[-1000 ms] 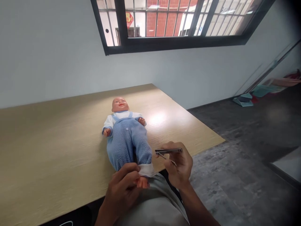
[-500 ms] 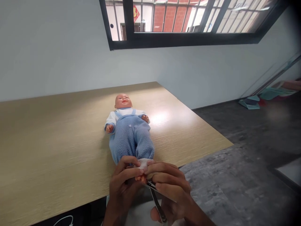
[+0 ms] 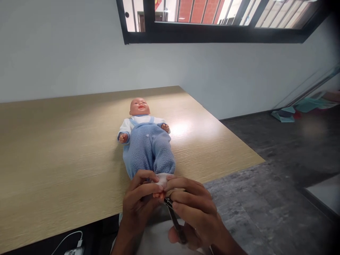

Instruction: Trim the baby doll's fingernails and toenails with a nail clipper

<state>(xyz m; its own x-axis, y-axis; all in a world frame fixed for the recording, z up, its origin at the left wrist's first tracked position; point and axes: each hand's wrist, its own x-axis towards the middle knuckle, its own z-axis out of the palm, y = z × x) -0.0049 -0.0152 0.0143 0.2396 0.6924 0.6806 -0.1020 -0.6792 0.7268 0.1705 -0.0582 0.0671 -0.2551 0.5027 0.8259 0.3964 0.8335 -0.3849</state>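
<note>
A baby doll [image 3: 143, 145] in blue fleece overalls and a white top lies on its back, its legs toward me. My left hand [image 3: 139, 198] is closed around one of the doll's feet, fingers pinching the white cuff [image 3: 162, 180] above it. The orange-pink toes [image 3: 158, 195] poke out between my hands. In my right hand [image 3: 195, 207] is a metal nail clipper [image 3: 175, 221], its jaw end close beside the toes. Whether the jaw touches a toe cannot be made out. The right fingertips also rest on the cuff, while the thumb lies at the clipper's lever.
The doll lies on a light wood table [image 3: 66, 152] whose right edge slants toward the grey floor [image 3: 239, 198]. Below the table's front edge are a white cable and plug [image 3: 77, 248]. Behind are a wall and a barred window [image 3: 212, 33]. Teal items [image 3: 284, 115] lie far right.
The view has tilted slightly down, so the table and doll sit higher. The clipper has turned a little in my right hand, and its two arms look less spread. Both hands keep their grip.
</note>
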